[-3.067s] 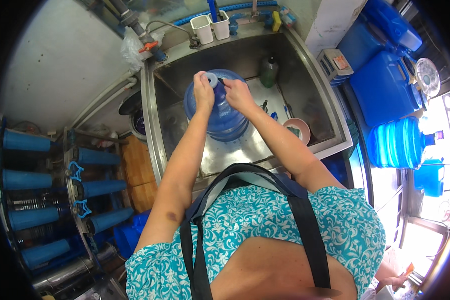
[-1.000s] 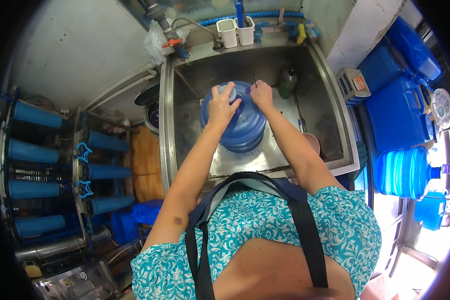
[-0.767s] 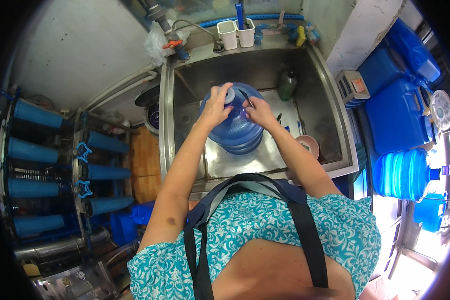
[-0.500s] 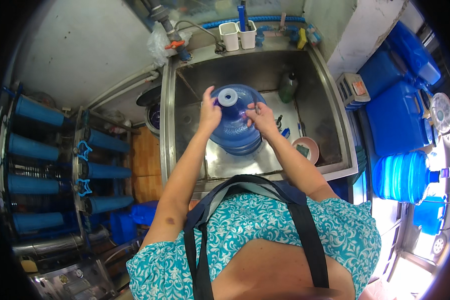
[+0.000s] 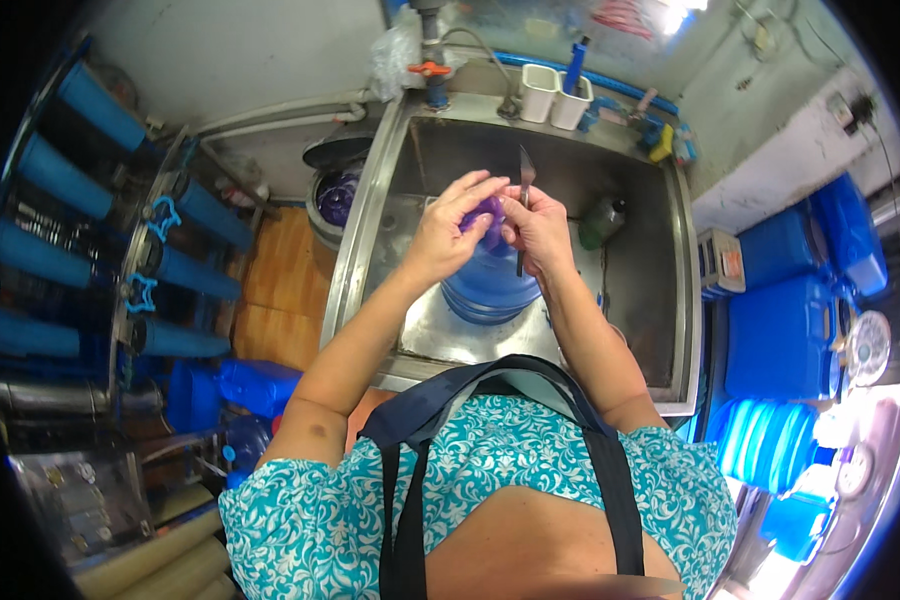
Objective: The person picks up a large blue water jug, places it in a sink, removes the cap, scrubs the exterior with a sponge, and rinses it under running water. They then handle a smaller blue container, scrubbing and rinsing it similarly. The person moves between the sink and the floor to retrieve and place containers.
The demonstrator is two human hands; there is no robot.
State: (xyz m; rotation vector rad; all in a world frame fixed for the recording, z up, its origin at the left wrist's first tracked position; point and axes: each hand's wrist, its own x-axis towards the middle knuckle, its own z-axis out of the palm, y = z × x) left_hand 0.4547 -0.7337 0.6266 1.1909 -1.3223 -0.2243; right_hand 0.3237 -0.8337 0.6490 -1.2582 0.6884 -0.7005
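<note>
A large round blue water jug (image 5: 490,290) stands in the steel sink (image 5: 685,300), its top hidden behind my hands. Above it, my left hand (image 5: 440,235) is closed around a crumpled purple plastic piece (image 5: 490,213), possibly a cap seal. My right hand (image 5: 542,228) meets it from the other side, gripping a knife (image 5: 526,175) whose narrow blade points away from me. The right thumb and fingertips are close to the purple plastic; whether they pinch it too I cannot tell.
A lidded bin (image 5: 335,200) with purple plastic inside stands left of the sink. A green bottle (image 5: 600,222) leans in the sink's far right. White holders (image 5: 539,93) and an orange-handled valve (image 5: 430,69) line the back. Blue containers (image 5: 780,330) are stacked at right.
My hands were apart on either side of the jug's neck; now they have come together above it, with the purple plastic between them. The whole view has shifted and tilted.
</note>
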